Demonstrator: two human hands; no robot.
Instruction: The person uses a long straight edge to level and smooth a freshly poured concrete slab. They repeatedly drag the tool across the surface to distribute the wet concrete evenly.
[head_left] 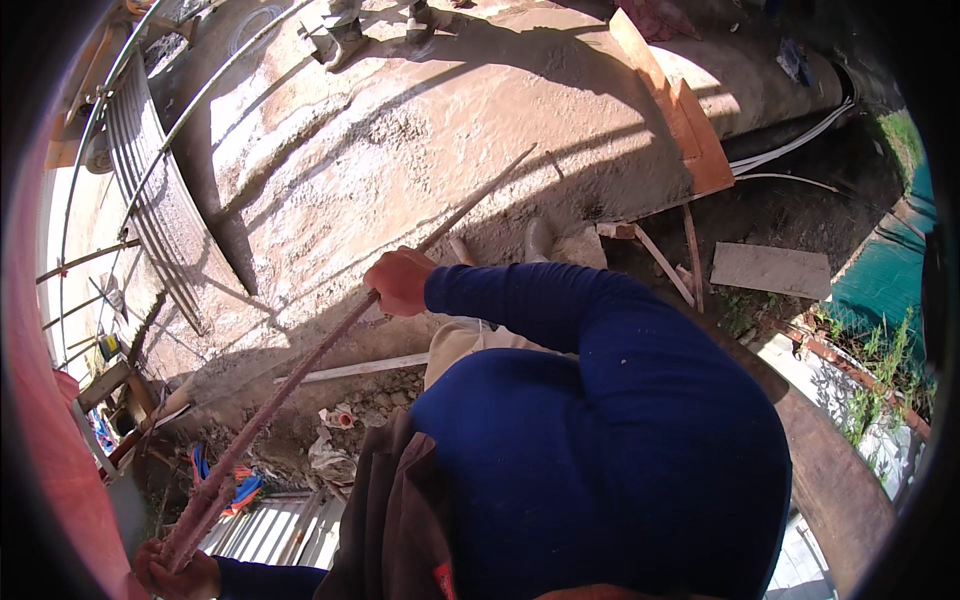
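Note:
A long, rough pole [325,345] crusted with dried cement slants across the view, from the lower left to a thin far tip over the slab. My right hand [402,282] is closed round its middle, the arm in a dark blue sleeve reaching across my body. Down at the lower left, my left hand [178,572] grips the thick near end, where a second stubby piece seems to lie alongside. Beneath the far half spreads wet, sunlit concrete [470,110], partly smooth and partly lumpy. Whether the tip touches the concrete, I cannot tell.
Another person's boots [345,40] stand on the far concrete. An orange board [682,120] edges the slab at right, with pale cables [800,138] beyond. A ribbed curved sheet [160,180] and thin rods stand left. Rubble [375,395] and a narrow batten [365,368] lie near me.

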